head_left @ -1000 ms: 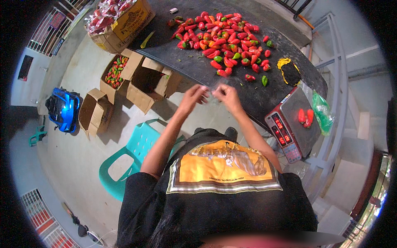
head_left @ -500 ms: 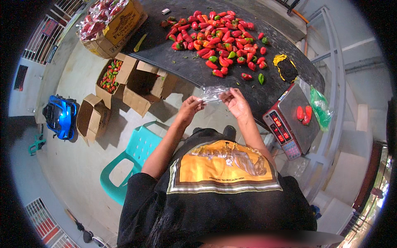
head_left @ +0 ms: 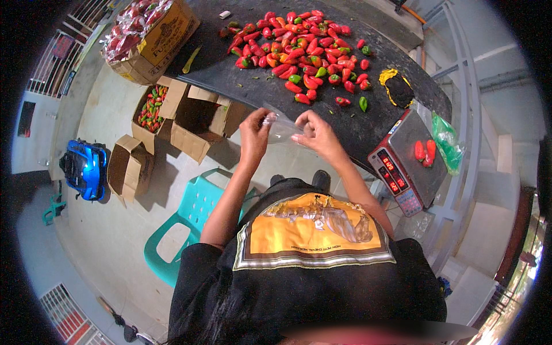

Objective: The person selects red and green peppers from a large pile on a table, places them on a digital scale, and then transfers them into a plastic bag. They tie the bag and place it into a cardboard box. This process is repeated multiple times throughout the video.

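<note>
A clear plastic bag (head_left: 280,129) stretches between my two hands, just off the near edge of the dark table. My left hand (head_left: 256,127) pinches its left side. The fingers of my right hand (head_left: 317,135) are curled at the bag's right side, gripping it. Beyond them lies a large heap of red peppers (head_left: 305,52), with a few orange and green ones among them. A digital scale (head_left: 405,164) with a lit red display stands to the right, and a few red peppers (head_left: 425,152) rest on its plate.
A green plastic bag (head_left: 445,144) lies beside the scale; a yellow-and-black cloth-like item (head_left: 397,88) is behind it. At left are a carton of bagged peppers (head_left: 146,49), open cardboard boxes (head_left: 129,169), a teal chair (head_left: 184,221) and a blue ride-on toy or scooter (head_left: 86,169).
The bunched bag is now spread wider and hangs flatter between my hands. My left hand has moved up and to the left, and my right hand slightly down and left.
</note>
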The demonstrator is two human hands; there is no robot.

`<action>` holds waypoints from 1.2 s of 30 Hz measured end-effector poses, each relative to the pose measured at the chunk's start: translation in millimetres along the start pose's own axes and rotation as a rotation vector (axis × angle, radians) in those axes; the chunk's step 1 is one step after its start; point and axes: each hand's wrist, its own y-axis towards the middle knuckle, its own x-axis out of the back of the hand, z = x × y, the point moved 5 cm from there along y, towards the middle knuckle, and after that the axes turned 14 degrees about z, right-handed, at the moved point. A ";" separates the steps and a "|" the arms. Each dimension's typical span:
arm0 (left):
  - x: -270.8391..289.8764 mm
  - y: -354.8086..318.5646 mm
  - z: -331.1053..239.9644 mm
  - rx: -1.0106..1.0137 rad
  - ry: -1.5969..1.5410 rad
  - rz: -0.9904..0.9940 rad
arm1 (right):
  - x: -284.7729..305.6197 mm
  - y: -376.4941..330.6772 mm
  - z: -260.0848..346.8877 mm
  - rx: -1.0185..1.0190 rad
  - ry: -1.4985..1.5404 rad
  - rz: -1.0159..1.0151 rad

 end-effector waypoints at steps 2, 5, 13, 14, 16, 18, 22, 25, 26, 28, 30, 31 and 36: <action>4.9 2.5 -10.4 -0.174 0.158 -0.078 | 2.4 -3.5 -23.4 -0.078 -0.109 -0.111; -32.2 -6.1 5.9 -0.026 -0.794 0.327 | 17.7 -7.7 -52.6 -0.137 0.015 -0.329; -31.8 -20.2 6.2 0.048 -0.135 0.231 | 11.8 -17.8 -21.9 -0.128 1.110 -0.252; -29.6 -18.2 10.3 0.018 -0.201 0.078 | 8.0 -20.9 -10.0 -0.087 1.061 -0.174; -23.3 -11.7 13.9 0.010 -0.375 -0.067 | 1.1 -26.0 -5.9 -0.117 0.781 -0.003; -11.5 -1.1 8.9 -0.153 -0.350 -0.206 | -1.8 -32.3 0.7 -0.119 0.315 0.035; -37.6 -4.9 -25.0 -0.301 -0.454 -0.082 | 30.4 -41.6 -15.1 -0.171 -0.244 -0.382; -66.6 -15.9 -25.9 -0.064 -0.690 0.243 | 57.1 -44.2 -31.0 -0.064 0.053 -0.615; -75.1 -12.8 -20.1 -0.008 -0.731 0.385 | 71.0 -43.6 -61.5 0.093 0.211 -0.614; -82.2 -19.6 -5.4 0.162 -0.795 0.576 | 57.8 -40.7 -50.8 -0.074 0.687 -0.479; -91.2 -23.5 -9.9 0.214 -0.627 0.622 | 55.7 -45.0 -35.9 -0.170 0.917 -0.346; -94.0 -22.7 -9.1 0.179 -0.503 0.704 | 56.5 -47.9 -33.6 -0.200 0.914 -0.278; -95.2 3.7 10.5 0.250 -0.396 0.401 | 58.0 -68.3 -22.2 -0.061 0.368 -0.032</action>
